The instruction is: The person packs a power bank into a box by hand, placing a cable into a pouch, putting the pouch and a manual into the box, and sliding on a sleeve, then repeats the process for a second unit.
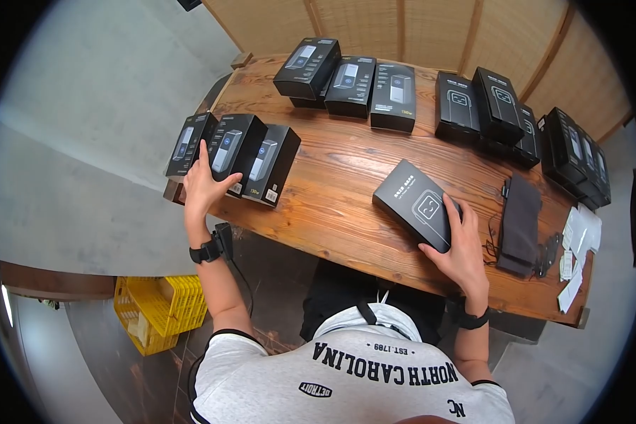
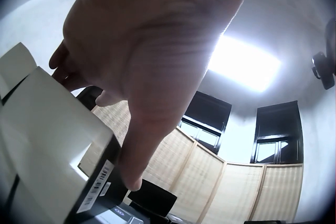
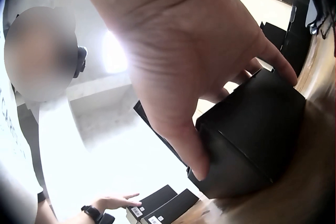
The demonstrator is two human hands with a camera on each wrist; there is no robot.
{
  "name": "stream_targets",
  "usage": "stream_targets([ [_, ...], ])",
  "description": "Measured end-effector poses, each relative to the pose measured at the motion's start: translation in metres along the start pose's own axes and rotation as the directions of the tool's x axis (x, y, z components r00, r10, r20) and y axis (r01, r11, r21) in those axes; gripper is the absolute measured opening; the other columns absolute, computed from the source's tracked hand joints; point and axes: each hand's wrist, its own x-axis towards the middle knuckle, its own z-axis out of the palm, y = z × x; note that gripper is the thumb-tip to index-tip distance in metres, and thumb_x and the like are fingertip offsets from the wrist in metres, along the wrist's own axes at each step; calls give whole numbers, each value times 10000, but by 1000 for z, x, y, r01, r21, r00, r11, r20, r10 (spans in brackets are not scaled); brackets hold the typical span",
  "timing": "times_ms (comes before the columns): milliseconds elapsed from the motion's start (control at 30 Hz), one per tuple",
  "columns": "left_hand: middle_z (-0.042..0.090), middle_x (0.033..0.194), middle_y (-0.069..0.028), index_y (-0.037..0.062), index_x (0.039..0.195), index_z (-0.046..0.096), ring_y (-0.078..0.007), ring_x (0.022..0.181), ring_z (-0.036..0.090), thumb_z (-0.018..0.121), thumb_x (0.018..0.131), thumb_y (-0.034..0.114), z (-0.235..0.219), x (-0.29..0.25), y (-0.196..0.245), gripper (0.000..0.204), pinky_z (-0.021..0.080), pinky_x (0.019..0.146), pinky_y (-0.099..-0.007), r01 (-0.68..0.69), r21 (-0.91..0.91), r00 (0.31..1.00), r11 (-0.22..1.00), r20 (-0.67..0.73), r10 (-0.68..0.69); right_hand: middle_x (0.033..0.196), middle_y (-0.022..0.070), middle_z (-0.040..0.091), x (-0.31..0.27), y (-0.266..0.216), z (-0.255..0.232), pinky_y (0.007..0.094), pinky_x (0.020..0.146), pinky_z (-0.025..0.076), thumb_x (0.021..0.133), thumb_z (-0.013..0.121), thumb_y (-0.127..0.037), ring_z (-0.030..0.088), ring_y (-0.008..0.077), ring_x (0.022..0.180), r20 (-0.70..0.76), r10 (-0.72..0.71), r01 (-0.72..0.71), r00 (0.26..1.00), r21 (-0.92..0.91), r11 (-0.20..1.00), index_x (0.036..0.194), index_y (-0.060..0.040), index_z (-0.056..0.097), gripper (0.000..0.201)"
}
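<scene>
In the head view, three black printed boxes stand side by side at the table's left end. My left hand spans the near end of the middle box, index finger stretched along its left edge and thumb at its right front corner. In the left wrist view, the thumb lies beside a barcode label. My right hand grips a black box with a white line drawing of a device, thumb on the near side and fingers over the far edge. That box sits tilted close over the wood.
More black boxes stand along the back of the wooden table, with stacked boxes at the right. A dark cloth pouch and white papers lie near the right edge. On the floor stands a yellow crate.
</scene>
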Motion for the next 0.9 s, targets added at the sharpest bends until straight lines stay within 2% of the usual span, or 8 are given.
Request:
stream_targets([
  [67,537,1369,-267,113,1630,171,-434,1251,522,884,666,508,-1,1,4,1262,371,1092,-515,7,8,999,1000,40,-7,1412,269,426,0,2,2,498,1090,409,671,885,-255,441,452,1300,-30,-6,7,1000,54,998,1523,-84,398,996],
  [167,502,1383,-256,129,1629,186,-427,1269,487,872,657,395,-8,-10,26,1219,365,1095,-506,-80,-19,995,997,-68,79,1409,260,428,-4,8,2,492,1087,413,657,880,-230,445,447,1296,-46,-15,19,999,84,996,1514,-100,421,982],
  [233,467,1396,-243,138,1626,203,-420,1275,463,854,625,293,-18,-20,51,1204,345,1120,-492,-317,-185,948,930,-105,302,1411,256,429,-8,11,-1,491,1085,414,652,879,-221,446,444,1297,-65,11,-3,998,116,993,1509,-102,431,974],
  [300,409,1443,-245,138,1619,225,-426,1333,427,855,601,144,-25,-39,88,1197,323,1168,-471,-391,-325,918,861,-69,391,1413,252,430,-14,14,-4,489,1084,414,648,878,-212,447,442,1298,-80,45,-33,996,144,989,1503,-103,441,966],
  [367,374,1513,-230,105,1612,240,-387,1429,365,848,629,166,-28,-56,120,1157,309,1190,-450,-398,-431,883,810,60,465,1414,244,435,-20,19,-6,491,1079,416,643,876,-200,450,438,1295,-159,67,-46,985,135,990,1499,-103,450,961],
  [500,330,1510,-210,116,1589,301,-429,1436,322,843,629,50,0,-78,157,1104,314,1193,-458,-480,-555,768,680,109,631,1425,249,428,-34,27,-11,497,1088,409,634,876,-169,440,437,1310,-284,73,-46,956,100,994,1489,-98,464,952],
  [800,300,1542,-178,167,1593,305,-428,1495,241,817,658,9,27,-82,183,1078,300,1211,-490,-492,-613,682,618,171,712,1441,242,428,-57,37,-34,524,1095,413,594,871,-135,442,459,1330,-227,-182,191,957,20,981,1437,-97,532,909],
  [900,298,1551,-180,87,1575,305,-417,1500,247,796,646,-10,32,-80,183,1055,289,1220,-459,-524,-582,659,622,186,729,1439,245,435,-62,41,-33,531,1112,399,596,850,-129,441,460,1338,-175,-232,238,957,15,971,1415,-104,558,870],
])
